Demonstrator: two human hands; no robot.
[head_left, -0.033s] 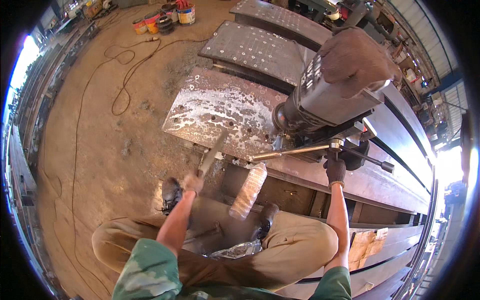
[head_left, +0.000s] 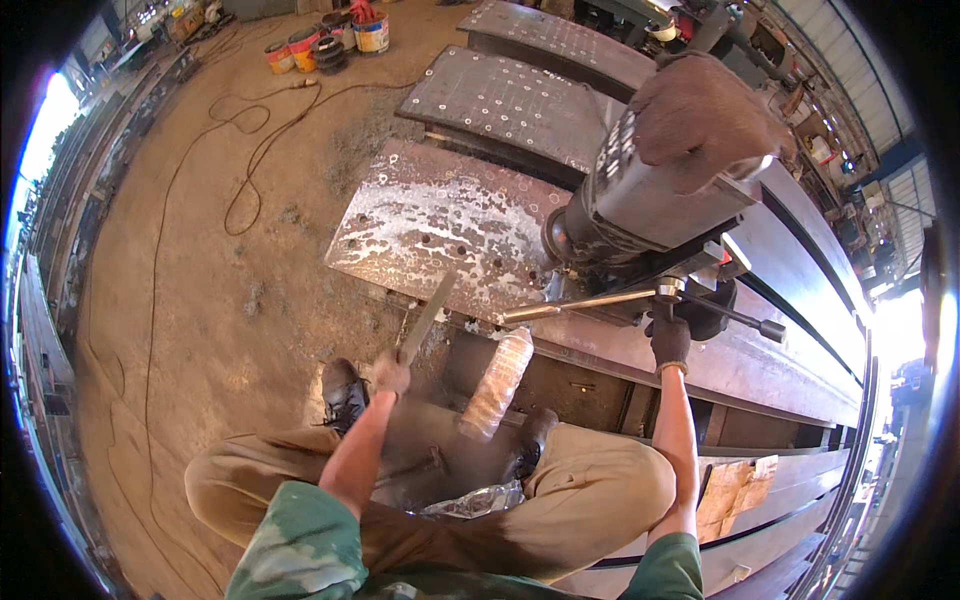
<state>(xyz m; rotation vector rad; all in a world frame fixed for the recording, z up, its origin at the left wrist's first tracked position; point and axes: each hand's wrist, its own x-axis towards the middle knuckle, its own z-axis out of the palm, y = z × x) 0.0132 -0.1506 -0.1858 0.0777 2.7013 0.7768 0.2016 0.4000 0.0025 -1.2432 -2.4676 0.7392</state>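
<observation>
Drilling machine [head_left: 655,215], a bulky grey body topped by a brown cloth [head_left: 705,125], sits over the right part of a steel plate [head_left: 395,255] that carries dark holes and pale, wet-looking patches. From its hub [head_left: 668,287] a bright lever [head_left: 585,302] reaches left across the plate edge, and a dark lever [head_left: 735,314] slants to the right. Just below the hub, the right hand [head_left: 670,342], in a dark glove, is curled in a closed grip, seemingly on another handle; the fingers hide exactly what they hold.

The left hand [head_left: 389,374] is wrapped around the near end of a flat strip [head_left: 428,318], whose far tip lies over the plate; whether it touches cannot be told.

Since the previous picture little has changed: the left hand and strip sit slightly lower, and more of the left boot [head_left: 343,392] shows beside them. The right hand and levers hold practically the same position, so the change seems to concern the strip, with the machine's setting apparently unaltered. A clear plastic bottle [head_left: 497,385] with brownish contents is between the hands, near the plate edge.
</observation>
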